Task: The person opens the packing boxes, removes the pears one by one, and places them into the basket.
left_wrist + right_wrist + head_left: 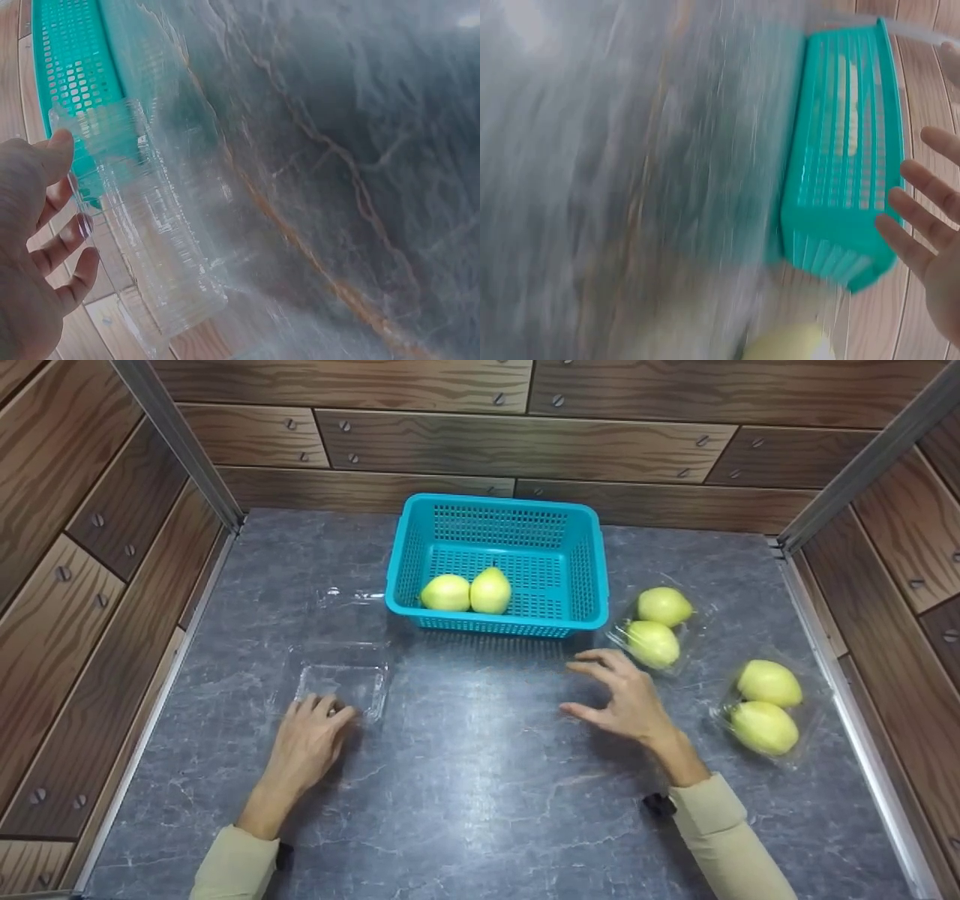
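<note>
At the left, my left hand grips the near edge of a clear plastic clamshell box, which lies with its lid raised or folded back and no fruit in it. In the left wrist view the thumb and fingertips meet the thin rim of the box. My right hand hovers over the table with fingers spread and holds nothing. Beyond it stands a teal basket with two yellow-green pears in its front part. The right wrist view shows the straight fingers apart from the basket.
Right of the basket sits a clear box with two pears. Farther right, a second clear box holds two more pears. Wood-patterned panels wall the grey marbled table at the back and sides.
</note>
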### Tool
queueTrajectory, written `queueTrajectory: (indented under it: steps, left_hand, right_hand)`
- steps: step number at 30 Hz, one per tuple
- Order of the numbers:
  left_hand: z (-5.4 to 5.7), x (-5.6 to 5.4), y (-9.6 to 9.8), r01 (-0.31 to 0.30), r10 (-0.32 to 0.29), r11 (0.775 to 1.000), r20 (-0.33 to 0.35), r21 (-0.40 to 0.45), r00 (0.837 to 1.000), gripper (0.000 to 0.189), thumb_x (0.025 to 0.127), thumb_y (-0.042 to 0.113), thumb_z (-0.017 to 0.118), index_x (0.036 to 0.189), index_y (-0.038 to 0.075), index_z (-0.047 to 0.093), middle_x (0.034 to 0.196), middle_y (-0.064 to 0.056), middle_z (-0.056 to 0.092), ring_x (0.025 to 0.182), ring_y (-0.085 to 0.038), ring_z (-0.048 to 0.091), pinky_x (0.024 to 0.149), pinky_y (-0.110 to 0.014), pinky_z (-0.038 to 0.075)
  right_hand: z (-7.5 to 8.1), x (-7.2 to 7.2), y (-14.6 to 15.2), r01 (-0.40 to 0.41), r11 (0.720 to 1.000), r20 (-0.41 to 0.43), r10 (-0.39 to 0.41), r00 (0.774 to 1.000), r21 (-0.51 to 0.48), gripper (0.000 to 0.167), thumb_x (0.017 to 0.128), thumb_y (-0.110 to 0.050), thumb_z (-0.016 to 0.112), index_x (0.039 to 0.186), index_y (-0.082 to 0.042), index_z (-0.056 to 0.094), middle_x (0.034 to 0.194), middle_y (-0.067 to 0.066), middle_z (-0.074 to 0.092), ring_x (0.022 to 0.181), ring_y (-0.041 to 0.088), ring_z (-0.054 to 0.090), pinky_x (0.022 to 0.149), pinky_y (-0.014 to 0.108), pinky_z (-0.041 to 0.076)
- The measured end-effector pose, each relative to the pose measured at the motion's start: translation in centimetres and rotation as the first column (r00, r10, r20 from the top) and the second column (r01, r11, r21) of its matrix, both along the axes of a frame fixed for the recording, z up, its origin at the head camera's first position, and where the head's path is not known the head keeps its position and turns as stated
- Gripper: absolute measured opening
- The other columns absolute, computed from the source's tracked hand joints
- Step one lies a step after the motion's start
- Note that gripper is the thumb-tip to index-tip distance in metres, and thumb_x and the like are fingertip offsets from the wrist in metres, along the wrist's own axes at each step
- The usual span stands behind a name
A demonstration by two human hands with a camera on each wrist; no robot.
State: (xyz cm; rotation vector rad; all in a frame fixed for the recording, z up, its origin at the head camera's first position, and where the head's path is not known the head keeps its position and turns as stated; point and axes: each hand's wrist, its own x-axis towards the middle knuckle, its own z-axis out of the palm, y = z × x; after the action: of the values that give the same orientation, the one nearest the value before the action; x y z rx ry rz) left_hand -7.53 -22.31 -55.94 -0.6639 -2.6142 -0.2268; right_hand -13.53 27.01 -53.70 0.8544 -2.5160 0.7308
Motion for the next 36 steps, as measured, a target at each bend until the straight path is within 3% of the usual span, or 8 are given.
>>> queueTrajectory:
  steps: [4, 11, 22, 27, 36]
  left_hand:
    - [-0.1, -0.3, -0.2, -0.005, 0.005, 1.000, -0.011, 0.012, 1.000, 0.030, 0.079, 0.002, 0.083, 0.105, 0.014, 0.072, 0.101, -0.016, 0.071, 0.091, -0.037, 0.064, 0.072, -0.048, 0.055]
    - [-0.2, -0.9, -0.4, -0.023, 0.023, 0.999, -0.003, 0.033, 1.000, 0.024, 0.083, 0.006, 0.083, 0.104, 0.014, 0.073, 0.101, -0.014, 0.071, 0.091, -0.036, 0.063, 0.070, -0.049, 0.054]
    - [-0.4, -2.3, -1.0, -0.030, 0.030, 0.999, -0.011, 0.038, 0.999, 0.015, 0.090, 0.009, 0.078, 0.103, 0.014, 0.074, 0.098, -0.014, 0.071, 0.090, -0.037, 0.063, 0.069, -0.049, 0.053]
    - [-0.5, -2.8, -1.3, -0.039, 0.039, 0.998, -0.010, 0.048, 0.999, 0.015, 0.090, 0.007, 0.078, 0.102, 0.014, 0.074, 0.099, -0.014, 0.071, 0.089, -0.037, 0.063, 0.068, -0.049, 0.052]
    - [-0.4, -3.9, -1.7, -0.062, 0.060, 0.997, 0.034, 0.054, 0.998, 0.012, 0.092, 0.010, 0.076, 0.103, 0.015, 0.074, 0.099, -0.014, 0.070, 0.089, -0.037, 0.062, 0.070, -0.050, 0.053]
  right_hand:
    - [0.0, -0.1, 1.6, 0.089, 0.996, -0.050, -0.089, 0.995, 0.008, 0.060, 0.071, -0.038, 0.096, 0.120, -0.011, 0.077, 0.123, 0.014, 0.073, 0.113, 0.036, 0.070, 0.092, 0.052, 0.061]
    - [-0.1, -0.5, 3.6, 0.227, 0.974, -0.026, -0.227, 0.973, -0.019, 0.055, 0.074, -0.029, 0.096, 0.122, -0.010, 0.076, 0.127, 0.019, 0.071, 0.116, 0.040, 0.067, 0.091, 0.055, 0.060]
    - [-0.1, -1.5, 6.0, 0.475, 0.880, 0.033, -0.475, 0.879, 0.013, 0.054, 0.079, -0.025, 0.091, 0.126, -0.006, 0.072, 0.132, 0.021, 0.066, 0.124, 0.046, 0.060, 0.094, 0.064, 0.056]
    - [-0.3, -1.8, 6.7, 0.500, 0.863, 0.056, -0.504, 0.862, 0.068, 0.054, 0.080, -0.022, 0.091, 0.127, -0.005, 0.071, 0.134, 0.022, 0.065, 0.124, 0.047, 0.059, 0.090, 0.066, 0.057]
    - [-0.8, -1.9, 7.0, 0.492, 0.865, 0.007, -0.495, 0.869, 0.100, 0.044, 0.081, -0.012, 0.089, 0.122, -0.005, 0.074, 0.129, 0.023, 0.067, 0.119, 0.049, 0.061, 0.090, 0.063, 0.056]
